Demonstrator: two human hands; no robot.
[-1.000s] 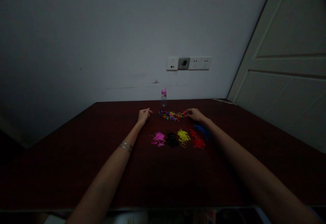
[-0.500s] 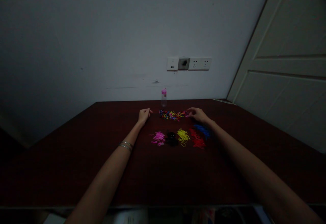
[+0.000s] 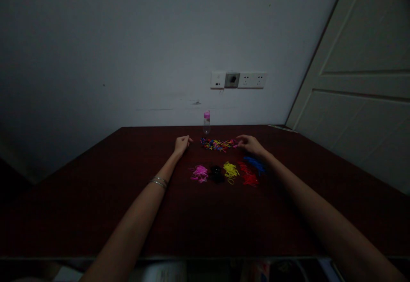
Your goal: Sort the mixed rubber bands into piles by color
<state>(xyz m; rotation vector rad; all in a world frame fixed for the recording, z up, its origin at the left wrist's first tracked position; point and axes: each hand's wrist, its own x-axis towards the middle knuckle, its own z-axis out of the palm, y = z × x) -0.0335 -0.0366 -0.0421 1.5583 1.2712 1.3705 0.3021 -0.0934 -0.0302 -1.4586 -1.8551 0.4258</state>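
Loosely curled, my left hand (image 3: pixel 182 144) rests on the dark red table, left of a long pile of mixed coloured bands (image 3: pixel 219 145). What its fingers hold, if anything, is too small to make out. At the pile's right end is my right hand (image 3: pixel 251 145), its fingertips at some pink bands; whether they grip one is unclear. Nearer me lie separate heaps: pink bands (image 3: pixel 200 173), black bands (image 3: pixel 217 174), yellow bands (image 3: pixel 230 171), red bands (image 3: pixel 248 175) and blue bands (image 3: pixel 255 165), the last just below my right wrist.
A clear bottle with a pink cap (image 3: pixel 206 123) stands behind the mixed pile, near the wall. Sockets (image 3: pixel 251 80) are on the wall above the table (image 3: pixel 96 188). A pale panelled door (image 3: pixel 358 77) is at the right.
The view has shifted very slightly. My right fingertips seem a little farther apart at the pile's right end; my left hand has hardly moved.
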